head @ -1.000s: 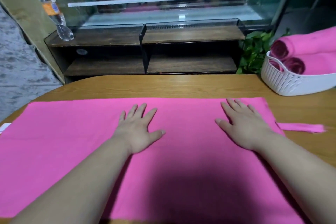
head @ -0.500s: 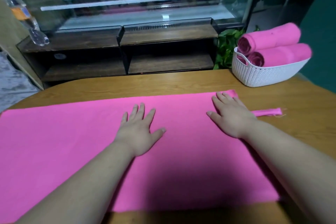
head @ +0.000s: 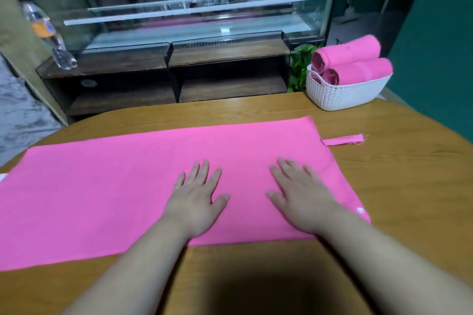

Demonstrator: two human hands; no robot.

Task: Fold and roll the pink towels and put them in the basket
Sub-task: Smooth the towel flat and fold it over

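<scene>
- Left hand point(head: 194, 199) and right hand point(head: 302, 197) lie flat, fingers straight, on the pink towel point(head: 102, 199).
- They have slid closer together, smoothing it on the surface point(head: 384, 174).
- Rolling looks next, then the basket point(head: 343, 94).

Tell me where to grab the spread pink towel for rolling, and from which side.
Probably pinch the short right edge of the towel near its corners, from the right: it lies flat on the table, that edge exposed beside the right hand; the left end runs out of view.
</scene>
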